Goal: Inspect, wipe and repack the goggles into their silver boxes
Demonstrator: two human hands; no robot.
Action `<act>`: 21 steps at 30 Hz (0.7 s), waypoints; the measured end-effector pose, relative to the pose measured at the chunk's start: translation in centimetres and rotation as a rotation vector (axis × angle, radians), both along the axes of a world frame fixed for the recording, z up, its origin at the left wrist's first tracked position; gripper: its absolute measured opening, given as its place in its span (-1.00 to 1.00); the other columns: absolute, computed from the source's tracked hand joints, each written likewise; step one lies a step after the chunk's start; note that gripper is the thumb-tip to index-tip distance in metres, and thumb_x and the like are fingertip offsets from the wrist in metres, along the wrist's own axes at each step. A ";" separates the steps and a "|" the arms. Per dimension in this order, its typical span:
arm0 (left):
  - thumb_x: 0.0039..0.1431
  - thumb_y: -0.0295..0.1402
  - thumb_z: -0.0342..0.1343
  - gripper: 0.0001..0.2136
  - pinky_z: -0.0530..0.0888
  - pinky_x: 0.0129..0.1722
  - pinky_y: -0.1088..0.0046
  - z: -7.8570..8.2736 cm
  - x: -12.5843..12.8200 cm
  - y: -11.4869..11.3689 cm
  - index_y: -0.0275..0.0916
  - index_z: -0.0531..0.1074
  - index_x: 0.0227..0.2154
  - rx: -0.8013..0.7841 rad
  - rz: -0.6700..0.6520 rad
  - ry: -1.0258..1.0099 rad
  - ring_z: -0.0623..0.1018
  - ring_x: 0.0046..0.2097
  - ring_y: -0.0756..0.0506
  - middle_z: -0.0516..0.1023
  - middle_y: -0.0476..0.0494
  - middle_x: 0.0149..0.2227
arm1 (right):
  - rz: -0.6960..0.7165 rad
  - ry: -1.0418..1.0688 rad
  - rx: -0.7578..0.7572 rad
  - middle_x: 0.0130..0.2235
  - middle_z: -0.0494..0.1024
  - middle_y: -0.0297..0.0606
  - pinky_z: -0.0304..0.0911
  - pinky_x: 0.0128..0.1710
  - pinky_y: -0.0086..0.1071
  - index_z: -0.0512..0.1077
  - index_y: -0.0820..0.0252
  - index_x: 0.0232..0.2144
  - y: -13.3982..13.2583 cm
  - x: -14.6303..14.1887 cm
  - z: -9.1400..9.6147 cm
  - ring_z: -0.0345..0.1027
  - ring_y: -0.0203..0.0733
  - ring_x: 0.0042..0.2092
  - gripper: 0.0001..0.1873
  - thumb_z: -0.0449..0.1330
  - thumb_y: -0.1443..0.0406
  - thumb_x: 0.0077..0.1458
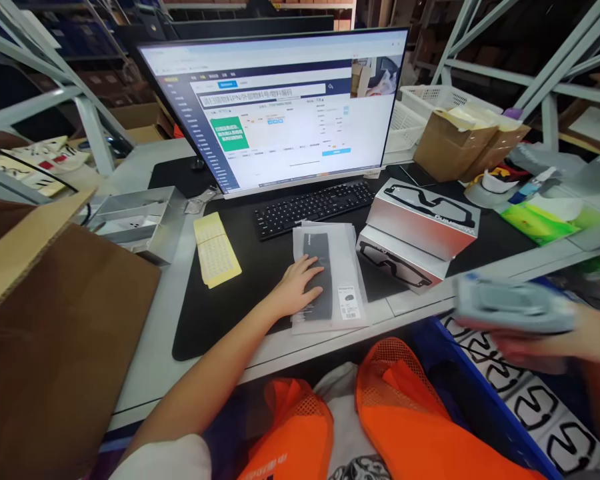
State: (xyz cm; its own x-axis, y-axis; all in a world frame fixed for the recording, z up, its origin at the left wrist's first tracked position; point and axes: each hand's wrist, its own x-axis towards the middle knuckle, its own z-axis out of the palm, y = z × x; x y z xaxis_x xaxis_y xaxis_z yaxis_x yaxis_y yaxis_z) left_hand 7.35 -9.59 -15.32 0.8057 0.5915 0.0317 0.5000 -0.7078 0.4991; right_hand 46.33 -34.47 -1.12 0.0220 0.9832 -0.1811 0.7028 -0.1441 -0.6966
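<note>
Left hand (300, 287) flat, fingers spread, pinning clear sleeve (330, 277) on surface (155, 347). Right hand (555, 340), at 3 o'clock, grips blurred grey scanner (513, 305). Keep label (349, 298) at 5 o'clock flat, uncovered; aim squarely.

Head-worn, single view, looking forward and down, close over worktop (150, 347), monitor (280, 107) straight ahead at near range.

1. A monitor (280, 107) stands at 12 o'clock, its screen lit.
2. A black keyboard (314, 208) lies just below it.
3. A yellow label sheet (216, 249) lies at 9 o'clock of the keyboard.
4. A metal tray (139, 221) sits at 9 o'clock of that sheet.
5. Two silver boxes (420, 230), stacked askew, lie at 3 o'clock of the keyboard.
6. A white basket (425, 107) stands at 1 o'clock.
</note>
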 end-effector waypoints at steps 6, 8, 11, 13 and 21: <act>0.32 -0.08 -0.02 -0.47 0.03 0.40 -0.04 0.1 -0.2 0.0 -0.17 0.26 0.28 0.000 -0.016 0.024 -0.04 0.47 -0.30 0.07 -0.20 0.43 | 0.445 0.024 -0.333 -0.30 0.57 -0.34 0.29 -0.33 -0.45 0.52 0.21 -0.24 6.0 -10.5 0.8 0.40 -0.22 -0.31 -0.71 0.17 0.38 -0.08; 0.32 -0.08 -0.01 -0.46 0.03 0.40 -0.05 0.3 -0.3 0.0 -0.16 0.24 0.29 -0.016 -0.027 0.029 -0.05 0.47 -0.31 0.05 -0.20 0.44 | 0.404 -0.080 -0.364 -0.46 0.50 -0.34 0.18 -0.49 -0.47 0.47 0.25 -0.42 6.8 -10.7 0.7 0.31 -0.27 -0.45 -0.88 0.18 0.36 -0.10; 0.32 -0.09 0.00 -0.45 0.02 0.40 -0.04 0.5 -0.4 0.0 -0.17 0.23 0.30 -0.017 -0.035 0.038 -0.06 0.47 -0.30 0.04 -0.20 0.44 | 0.344 -0.126 -0.474 -0.57 0.43 -0.34 0.09 -0.60 -0.45 0.42 0.24 -0.52 7.3 -10.2 0.6 0.26 -0.27 -0.55 -0.92 0.20 0.31 -0.12; 0.32 -0.10 0.00 -0.46 0.02 0.40 -0.03 0.6 -0.5 -0.1 -0.17 0.23 0.30 -0.006 -0.032 0.040 -0.06 0.47 -0.29 0.04 -0.21 0.44 | 0.328 -0.074 -0.512 -0.57 0.45 -0.33 0.13 -0.60 -0.45 0.42 0.22 -0.49 7.5 -10.0 0.5 0.31 -0.23 -0.55 -0.91 0.18 0.32 -0.15; 0.32 -0.09 0.01 -0.44 0.02 0.41 -0.02 0.9 -1.0 -0.4 -0.11 0.19 0.32 -0.032 -0.032 0.048 -0.07 0.47 -0.26 0.01 -0.16 0.46 | 0.354 -0.039 -0.542 -0.61 0.39 -0.38 0.10 -0.64 -0.50 0.30 0.19 -0.59 8.2 -10.4 0.7 0.35 -0.22 -0.56 -0.96 0.11 0.33 -0.18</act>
State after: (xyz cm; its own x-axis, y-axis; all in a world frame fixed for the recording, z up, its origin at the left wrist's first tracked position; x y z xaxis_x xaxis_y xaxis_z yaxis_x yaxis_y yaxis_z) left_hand 6.37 -9.96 -14.46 0.8245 0.5652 -0.0256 0.5008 -0.7081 0.4978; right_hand 35.89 -26.31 -0.43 -0.2703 0.7012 -0.6598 0.7960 -0.2228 -0.5629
